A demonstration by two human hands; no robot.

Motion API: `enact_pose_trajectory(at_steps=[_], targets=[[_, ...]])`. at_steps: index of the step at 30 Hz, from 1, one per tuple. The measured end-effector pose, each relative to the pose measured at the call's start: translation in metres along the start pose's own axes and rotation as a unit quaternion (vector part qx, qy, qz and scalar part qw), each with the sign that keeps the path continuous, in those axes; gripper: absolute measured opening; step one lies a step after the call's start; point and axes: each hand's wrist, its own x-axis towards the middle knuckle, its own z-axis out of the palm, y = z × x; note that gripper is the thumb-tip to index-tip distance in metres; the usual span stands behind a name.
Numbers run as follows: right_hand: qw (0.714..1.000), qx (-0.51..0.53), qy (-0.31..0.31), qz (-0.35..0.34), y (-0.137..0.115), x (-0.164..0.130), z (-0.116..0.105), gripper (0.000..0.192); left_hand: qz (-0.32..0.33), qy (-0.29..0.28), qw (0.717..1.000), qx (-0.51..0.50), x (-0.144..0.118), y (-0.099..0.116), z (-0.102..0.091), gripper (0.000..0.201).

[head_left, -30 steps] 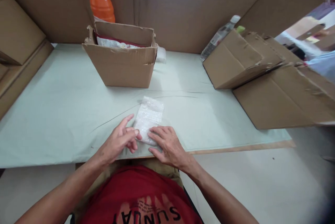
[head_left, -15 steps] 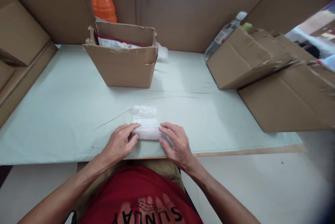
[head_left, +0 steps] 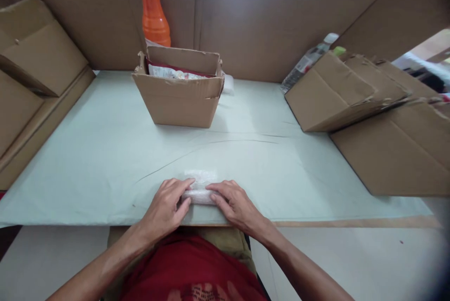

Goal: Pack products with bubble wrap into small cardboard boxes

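Note:
A small piece of clear bubble wrap point(head_left: 200, 196) lies near the table's front edge, its near part rolled up and a short flat flap stretching away behind the roll. My left hand point(head_left: 172, 202) grips the roll's left end between thumb and fingers. At the right end, my right hand point(head_left: 232, 202) holds it the same way, fingers on top and thumb on the near side. Whether anything is inside the roll cannot be made out.
An open cardboard box point(head_left: 181, 99) with packets inside stands beyond my hands. Behind it is an orange bottle point(head_left: 154, 19). More cardboard boxes point(head_left: 326, 90) and a clear bottle point(head_left: 305, 64) stand at the right. A pale green cloth point(head_left: 94, 165) covers the table.
The bubble wrap's flat part has become shorter as the near part is rolled over. My hands have closed in on the roll. The view has tilted up slightly.

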Motion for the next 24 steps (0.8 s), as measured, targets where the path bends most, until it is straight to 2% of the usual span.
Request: enact_pose_trajectory(at_steps=[2,4,7,8,10,13,15,17,19,21,22,23,24], targets=[[0.999,-0.029,0.023,0.010,0.000,0.005,-0.002,0.025,-0.028,0.010,0.999,0.011,0.006,-0.002,0.004,0.035],[0.997,-0.064,0.035,0.008,0.002,0.013,-0.003,0.036,-0.041,0.023,0.998,0.032,0.013,-0.005,0.009,0.033],[0.994,-0.109,-0.001,0.013,0.008,0.028,-0.006,0.060,-0.053,0.060,0.995,0.057,0.018,-0.010,0.018,0.035],[0.993,-0.118,-0.016,0.015,0.010,0.032,-0.007,0.059,-0.054,0.072,0.994,0.058,0.018,-0.013,0.020,0.038],[0.993,-0.111,-0.031,0.010,0.014,0.035,-0.006,0.044,-0.051,0.086,0.994,0.045,0.016,-0.019,0.024,0.050],[0.999,-0.044,-0.012,-0.029,0.015,0.029,0.000,0.020,-0.046,0.063,0.997,-0.005,0.012,-0.024,0.024,0.069],[0.999,0.008,0.001,-0.040,0.014,0.022,0.004,0.021,-0.060,0.029,0.997,-0.047,0.011,-0.023,0.021,0.073],[0.999,0.047,0.000,-0.020,0.012,0.016,0.003,0.030,-0.076,-0.002,0.994,-0.079,0.011,-0.019,0.018,0.068],[0.998,0.055,-0.009,0.002,0.011,0.013,-0.003,0.050,-0.053,-0.004,0.995,-0.088,0.013,-0.013,0.017,0.064],[0.999,0.036,-0.035,0.001,0.011,0.013,-0.013,0.074,0.017,0.018,0.997,-0.076,0.016,-0.008,0.018,0.069],[0.998,0.026,-0.054,-0.007,0.011,0.014,-0.018,0.079,0.054,0.030,0.996,-0.068,0.018,-0.006,0.020,0.073],[0.997,0.020,-0.075,-0.016,0.011,0.016,-0.022,0.075,0.084,0.040,0.994,-0.061,0.020,-0.004,0.021,0.078],[0.995,0.018,-0.092,-0.020,0.012,0.018,-0.025,0.062,0.102,0.046,0.992,-0.056,0.023,-0.003,0.021,0.082]])
